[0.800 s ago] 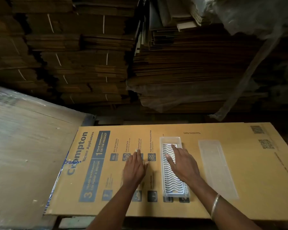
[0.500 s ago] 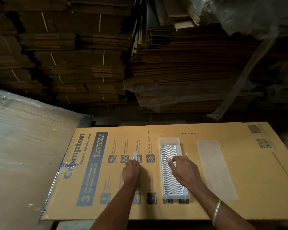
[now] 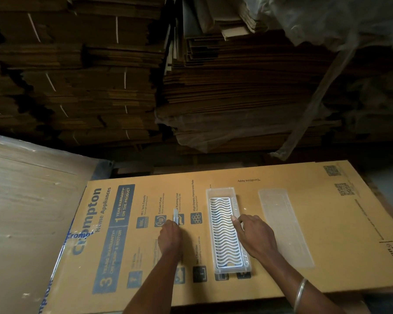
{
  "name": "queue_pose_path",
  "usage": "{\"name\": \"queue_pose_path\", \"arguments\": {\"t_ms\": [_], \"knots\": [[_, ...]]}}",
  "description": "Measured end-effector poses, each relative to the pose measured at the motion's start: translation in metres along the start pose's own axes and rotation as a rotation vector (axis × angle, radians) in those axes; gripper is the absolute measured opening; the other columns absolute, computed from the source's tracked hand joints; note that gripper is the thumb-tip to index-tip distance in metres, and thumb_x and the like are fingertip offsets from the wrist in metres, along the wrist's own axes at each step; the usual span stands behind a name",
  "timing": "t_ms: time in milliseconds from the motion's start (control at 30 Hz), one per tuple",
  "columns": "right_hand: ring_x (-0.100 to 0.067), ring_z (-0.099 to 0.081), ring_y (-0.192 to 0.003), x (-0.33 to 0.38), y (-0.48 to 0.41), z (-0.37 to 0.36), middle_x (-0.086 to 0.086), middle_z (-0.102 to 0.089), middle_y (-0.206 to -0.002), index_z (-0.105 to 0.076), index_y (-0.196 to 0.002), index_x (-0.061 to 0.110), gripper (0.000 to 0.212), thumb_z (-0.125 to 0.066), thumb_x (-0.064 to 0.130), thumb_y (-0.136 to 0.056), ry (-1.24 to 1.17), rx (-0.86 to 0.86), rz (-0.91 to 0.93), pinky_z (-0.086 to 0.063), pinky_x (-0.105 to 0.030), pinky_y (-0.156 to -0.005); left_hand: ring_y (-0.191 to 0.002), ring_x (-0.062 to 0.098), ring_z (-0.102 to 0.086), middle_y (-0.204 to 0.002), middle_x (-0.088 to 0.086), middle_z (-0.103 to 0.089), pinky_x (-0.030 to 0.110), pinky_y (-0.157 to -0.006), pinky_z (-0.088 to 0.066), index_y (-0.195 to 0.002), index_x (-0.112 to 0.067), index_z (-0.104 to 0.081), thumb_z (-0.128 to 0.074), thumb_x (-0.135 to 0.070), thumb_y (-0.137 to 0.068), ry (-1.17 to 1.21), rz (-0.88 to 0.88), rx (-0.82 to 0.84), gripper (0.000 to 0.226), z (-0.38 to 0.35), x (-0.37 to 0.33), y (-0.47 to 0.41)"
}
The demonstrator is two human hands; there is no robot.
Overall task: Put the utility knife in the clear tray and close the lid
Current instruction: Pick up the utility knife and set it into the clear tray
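Cardboard stacks fill the far wall in flat bundles, some under plastic sheeting, and nearer lies a big flattened carton with blue print, which serves as the work surface. On it, right of centre, sits the clear tray, long and narrow, its length running near to far, open on top, with a white wavy grid insert in its floor. Just to the right of the tray, apart from it, the clear lid lies flat on the carton. The right hand rests on the tray's right rim with fingers loosely curled and one fingertip on the insert; it holds nothing and seems only to steady the tray. The left hand is left of the tray, fingers closed around the handle of the utility knife, whose pale far end sticks out beyond the knuckles and points away from the person. Whether the knife is lifted or touching the carton cannot be told, nor whether the blade is out. The knife is probably light and stiff, with a smooth, slightly slippery body, so a grip along the middle of the handle, away from the blade end, looks safest. It looks narrow enough to lie lengthwise on the insert. The tray and lid look thin, light and easily pushed across the carton, so the steadying hand should help when the lid is pressed on.
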State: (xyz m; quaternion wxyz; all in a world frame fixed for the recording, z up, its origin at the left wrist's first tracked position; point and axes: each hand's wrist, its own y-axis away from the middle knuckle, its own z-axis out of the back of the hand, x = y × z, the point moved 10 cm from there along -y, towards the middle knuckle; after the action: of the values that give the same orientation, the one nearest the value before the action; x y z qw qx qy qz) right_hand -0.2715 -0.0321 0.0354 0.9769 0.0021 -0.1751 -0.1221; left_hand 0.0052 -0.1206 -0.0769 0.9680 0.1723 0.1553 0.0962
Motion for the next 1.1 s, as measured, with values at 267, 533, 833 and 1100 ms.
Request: {"name": "queue_pose_path", "arguments": {"t_ms": [267, 533, 833, 1100], "knots": [[-0.012, -0.061, -0.088, 0.003, -0.003, 0.0, 0.007, -0.073, -0.094, -0.069, -0.101, 0.027, 0.073, -0.01, 0.068, -0.095, -0.003, -0.035, 0.007, -0.051, -0.033, -0.071, -0.108, 0.032, -0.068, -0.122, 0.017, -0.065, 0.041, -0.088, -0.056, -0.128, -0.003, -0.049, -0.041, -0.011, -0.103, 0.057, -0.024, -0.011, 0.027, -0.007, 0.001, 0.001], [-0.013, -0.06, -0.09, 0.007, -0.003, 0.003, 0.008, -0.072, -0.093, -0.068, -0.1, 0.027, 0.076, -0.006, 0.07, -0.092, -0.013, -0.04, 0.024, -0.048, -0.032, -0.071, -0.112, 0.028, -0.063, -0.128, 0.015, -0.058, 0.036, -0.093, -0.051, -0.128, -0.005, -0.05, -0.036, -0.009, -0.106, 0.005, -0.08, 0.045, 0.026, -0.013, -0.003, 0.002], [-0.014, -0.061, -0.091, 0.005, -0.003, 0.005, 0.007, -0.072, -0.095, -0.068, -0.101, 0.026, 0.078, -0.006, 0.071, -0.09, -0.046, -0.042, 0.016, -0.048, -0.033, -0.072, -0.068, 0.028, -0.069, -0.084, 0.007, -0.075, 0.038, -0.057, -0.054, -0.118, -0.014, -0.052, -0.051, -0.031, -0.105, 0.74, -0.059, 0.1, 0.021, 0.005, 0.001, 0.004], [-0.018, -0.06, -0.09, 0.018, -0.004, 0.005, 0.007, -0.07, -0.085, -0.067, -0.094, 0.025, 0.063, -0.018, 0.064, -0.097, -0.065, -0.062, 0.065, -0.046, -0.034, -0.073, -0.06, 0.019, -0.056, -0.086, 0.011, -0.067, 0.026, -0.052, -0.048, -0.141, -0.015, -0.056, -0.055, -0.024, -0.104, 1.342, -0.003, 0.254, 0.038, 0.031, -0.025, 0.034]]}}
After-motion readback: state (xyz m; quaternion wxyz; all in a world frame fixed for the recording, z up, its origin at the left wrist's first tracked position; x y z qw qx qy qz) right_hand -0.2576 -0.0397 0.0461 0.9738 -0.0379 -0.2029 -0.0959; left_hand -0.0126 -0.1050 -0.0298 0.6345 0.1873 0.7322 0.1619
